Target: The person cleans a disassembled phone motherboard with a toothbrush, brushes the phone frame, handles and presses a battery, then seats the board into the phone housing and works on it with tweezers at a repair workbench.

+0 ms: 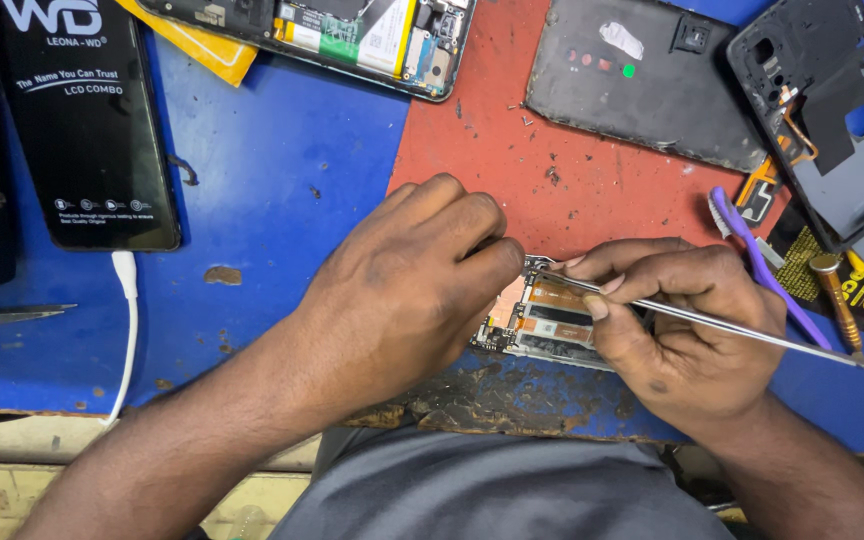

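Observation:
A small phone circuit board [544, 325] with copper and grey parts lies at the near edge of the bench, on the red mat [512, 170]. My left hand [407, 280] presses its fingers down on the board's left end and steadies it. In my right hand [677, 320] I grip thin metal tweezers [712, 325]; their tips rest on the board's upper edge, between my two hands, and their long end sticks out to the right. Most of the board's left part is hidden under my left fingers.
An opened phone with its battery showing [352, 35] lies at the top, a black back cover [642, 80] and a dark phone frame [832, 120] at the top right. A black display box [87, 120], a white cable [130, 330], a purple brush [762, 265], a screwdriver [837, 300] and other tweezers [12, 316] lie around.

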The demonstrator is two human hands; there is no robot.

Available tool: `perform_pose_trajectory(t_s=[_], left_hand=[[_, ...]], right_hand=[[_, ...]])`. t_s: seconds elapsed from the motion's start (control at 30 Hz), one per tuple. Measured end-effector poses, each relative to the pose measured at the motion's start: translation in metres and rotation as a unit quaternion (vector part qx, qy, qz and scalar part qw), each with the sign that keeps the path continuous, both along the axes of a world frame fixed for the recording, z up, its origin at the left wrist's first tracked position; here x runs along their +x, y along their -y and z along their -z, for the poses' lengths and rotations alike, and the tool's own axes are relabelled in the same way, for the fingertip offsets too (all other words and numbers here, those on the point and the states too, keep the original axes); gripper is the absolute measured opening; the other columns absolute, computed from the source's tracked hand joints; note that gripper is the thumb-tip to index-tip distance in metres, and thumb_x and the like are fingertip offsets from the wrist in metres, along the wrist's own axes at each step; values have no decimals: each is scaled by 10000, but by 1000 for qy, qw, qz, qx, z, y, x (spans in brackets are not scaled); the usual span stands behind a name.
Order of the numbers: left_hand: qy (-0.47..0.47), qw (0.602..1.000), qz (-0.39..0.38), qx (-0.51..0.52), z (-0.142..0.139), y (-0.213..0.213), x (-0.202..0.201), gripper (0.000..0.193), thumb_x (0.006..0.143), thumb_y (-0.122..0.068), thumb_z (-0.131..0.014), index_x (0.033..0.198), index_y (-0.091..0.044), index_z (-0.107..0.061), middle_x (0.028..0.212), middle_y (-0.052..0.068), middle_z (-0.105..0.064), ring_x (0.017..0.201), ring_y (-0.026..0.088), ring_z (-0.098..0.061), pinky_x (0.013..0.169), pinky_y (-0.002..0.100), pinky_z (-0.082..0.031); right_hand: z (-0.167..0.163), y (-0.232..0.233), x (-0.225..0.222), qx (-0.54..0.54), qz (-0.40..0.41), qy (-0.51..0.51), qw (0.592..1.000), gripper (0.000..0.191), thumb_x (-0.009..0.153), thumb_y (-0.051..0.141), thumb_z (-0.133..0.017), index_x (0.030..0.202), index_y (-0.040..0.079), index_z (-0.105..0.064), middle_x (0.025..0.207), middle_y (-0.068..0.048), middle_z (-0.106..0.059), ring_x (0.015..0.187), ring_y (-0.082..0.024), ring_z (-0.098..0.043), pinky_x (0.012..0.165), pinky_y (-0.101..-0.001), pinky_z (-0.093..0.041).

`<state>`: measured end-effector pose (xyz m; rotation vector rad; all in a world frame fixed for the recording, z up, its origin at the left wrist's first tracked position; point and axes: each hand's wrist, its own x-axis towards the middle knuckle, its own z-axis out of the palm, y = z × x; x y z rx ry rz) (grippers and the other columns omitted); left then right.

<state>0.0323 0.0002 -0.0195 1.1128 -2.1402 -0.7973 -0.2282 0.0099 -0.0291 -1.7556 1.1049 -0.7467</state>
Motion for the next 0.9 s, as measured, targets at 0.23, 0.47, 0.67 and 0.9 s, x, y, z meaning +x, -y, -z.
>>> perform_pose_trajectory(t_s=[0.23, 0.47, 0.67, 0.9], left_hand=[[-9, 1000, -11, 11, -1, 0, -1, 152, 821, -37, -773, 895, -36, -640, 949, 86, -547, 895, 265, -541, 799, 395, -484], [-4, 999, -14, 32, -4, 2, -2, 148, 817, -20, -770, 891, -30, -643, 942, 89, -553, 891, 268, -547, 784, 393, -490], [-4, 1000, 20, -4, -7, 3, 3, 294, 710, -15, -730, 1003, -26, -715, 1084, 114, -585, 965, 277, -570, 800, 414, -472], [75, 991, 69, -84, -6, 3, 9, 229, 855, -154, -735, 1049, -34, -727, 1204, 63, -576, 1024, 218, -539, 806, 390, -418]], right_hand=[[-1, 1, 1, 3, -9, 7, 1000, 217, 985, -14, -695, 1073, 8, -498, 1103, -227, -731, 963, -220, -765, 834, -313, -647], [0, 3, 1, 6, -27, 28, 999, 209, 999, 17, -684, 1091, 7, -497, 1094, -223, -730, 1000, -239, -778, 855, -326, -673], [0, 2, 1, 5, -22, 24, 999, 209, 1005, 33, -685, 1098, 6, -501, 1098, -221, -728, 991, -232, -773, 855, -329, -670], [0, 3, 0, -4, -18, 7, 1000, 206, 994, 47, -689, 1077, 1, -506, 1081, -207, -736, 954, -199, -779, 809, -300, -673]])
